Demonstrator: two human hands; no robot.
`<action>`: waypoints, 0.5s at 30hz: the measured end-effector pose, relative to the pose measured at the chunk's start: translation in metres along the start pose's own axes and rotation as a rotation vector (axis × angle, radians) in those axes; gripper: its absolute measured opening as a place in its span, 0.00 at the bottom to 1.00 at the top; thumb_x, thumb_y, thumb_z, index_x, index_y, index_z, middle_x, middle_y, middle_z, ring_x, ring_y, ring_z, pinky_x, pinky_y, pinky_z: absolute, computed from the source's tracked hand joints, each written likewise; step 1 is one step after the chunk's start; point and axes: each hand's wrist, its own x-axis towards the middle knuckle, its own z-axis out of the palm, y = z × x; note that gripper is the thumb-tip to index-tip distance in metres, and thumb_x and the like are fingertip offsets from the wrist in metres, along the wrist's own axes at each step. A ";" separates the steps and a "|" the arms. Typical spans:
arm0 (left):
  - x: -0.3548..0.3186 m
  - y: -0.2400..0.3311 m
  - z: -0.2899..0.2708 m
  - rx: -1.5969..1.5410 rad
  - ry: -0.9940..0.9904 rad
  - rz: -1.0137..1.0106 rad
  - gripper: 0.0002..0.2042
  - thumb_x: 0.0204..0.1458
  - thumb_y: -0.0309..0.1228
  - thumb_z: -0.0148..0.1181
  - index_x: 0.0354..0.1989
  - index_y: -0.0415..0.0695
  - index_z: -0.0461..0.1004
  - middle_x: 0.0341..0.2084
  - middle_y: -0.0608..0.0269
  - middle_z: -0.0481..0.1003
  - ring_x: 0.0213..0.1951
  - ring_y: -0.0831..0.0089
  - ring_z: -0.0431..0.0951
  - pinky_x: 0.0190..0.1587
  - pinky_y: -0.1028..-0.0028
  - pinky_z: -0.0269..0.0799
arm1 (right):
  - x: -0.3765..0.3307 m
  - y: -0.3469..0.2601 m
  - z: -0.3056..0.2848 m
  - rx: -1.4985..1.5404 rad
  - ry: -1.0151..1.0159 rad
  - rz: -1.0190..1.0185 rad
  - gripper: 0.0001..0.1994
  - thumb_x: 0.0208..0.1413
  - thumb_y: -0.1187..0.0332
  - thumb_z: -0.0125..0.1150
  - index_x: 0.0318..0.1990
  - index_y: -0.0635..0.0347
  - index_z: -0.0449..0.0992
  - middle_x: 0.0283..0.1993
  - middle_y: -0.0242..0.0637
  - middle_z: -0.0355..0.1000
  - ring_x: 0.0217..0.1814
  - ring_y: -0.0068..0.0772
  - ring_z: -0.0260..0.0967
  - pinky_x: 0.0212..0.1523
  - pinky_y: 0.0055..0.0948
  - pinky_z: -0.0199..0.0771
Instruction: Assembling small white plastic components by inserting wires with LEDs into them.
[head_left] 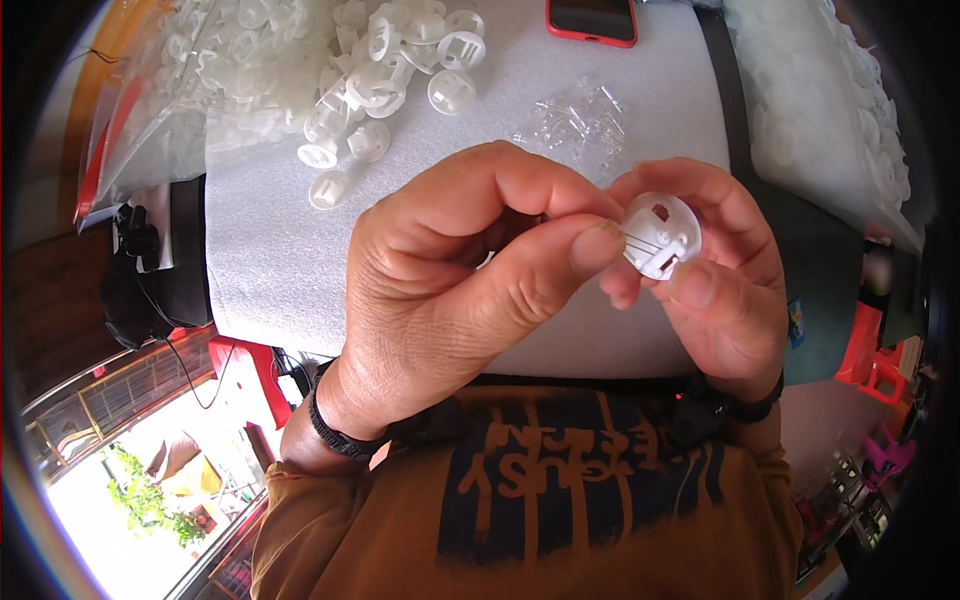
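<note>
A small round white plastic part (668,222) with slots and a square hole is held up over the near side of the table. Its rim sits between the thumb and fingers of my right hand (738,285). My left hand (440,275) pinches thumb and forefinger together at the part's left edge. Thin straight lines run from that pinch across the part; whether they are a loose pin or moulded ribs I cannot tell. Beyond my hands lies a small heap of thin, clear or shiny pins (585,118). More round white parts (375,88) lie loose at the far left.
White foam sheet (270,265) covers the table. A clear bag of white parts (250,60) spills open at the far left, and another full bag (815,100) stands at the far right. A red-cased phone (592,22) lies at the back.
</note>
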 end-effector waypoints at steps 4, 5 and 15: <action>0.000 -0.001 0.000 0.024 0.013 0.014 0.10 0.47 0.32 0.59 0.28 0.37 0.72 0.20 0.64 0.71 0.15 0.88 0.61 0.17 0.86 0.55 | 0.002 0.005 0.000 0.041 -0.027 -0.074 0.26 0.47 0.65 0.54 0.53 0.67 0.59 0.48 0.48 0.65 0.37 0.31 0.66 0.35 0.27 0.67; 0.000 -0.001 0.000 0.024 0.013 0.014 0.10 0.47 0.32 0.59 0.28 0.37 0.72 0.20 0.64 0.71 0.15 0.88 0.61 0.17 0.86 0.55 | 0.002 0.005 0.000 0.050 -0.038 -0.090 0.25 0.48 0.64 0.53 0.53 0.67 0.59 0.49 0.49 0.64 0.38 0.32 0.66 0.36 0.27 0.68; -0.002 0.002 -0.003 0.256 -0.023 0.102 0.11 0.49 0.35 0.57 0.26 0.39 0.72 0.19 0.65 0.70 0.19 0.85 0.63 0.22 0.83 0.58 | 0.003 0.005 -0.005 0.059 -0.087 -0.108 0.22 0.51 0.65 0.48 0.52 0.67 0.60 0.52 0.55 0.62 0.43 0.37 0.67 0.43 0.33 0.69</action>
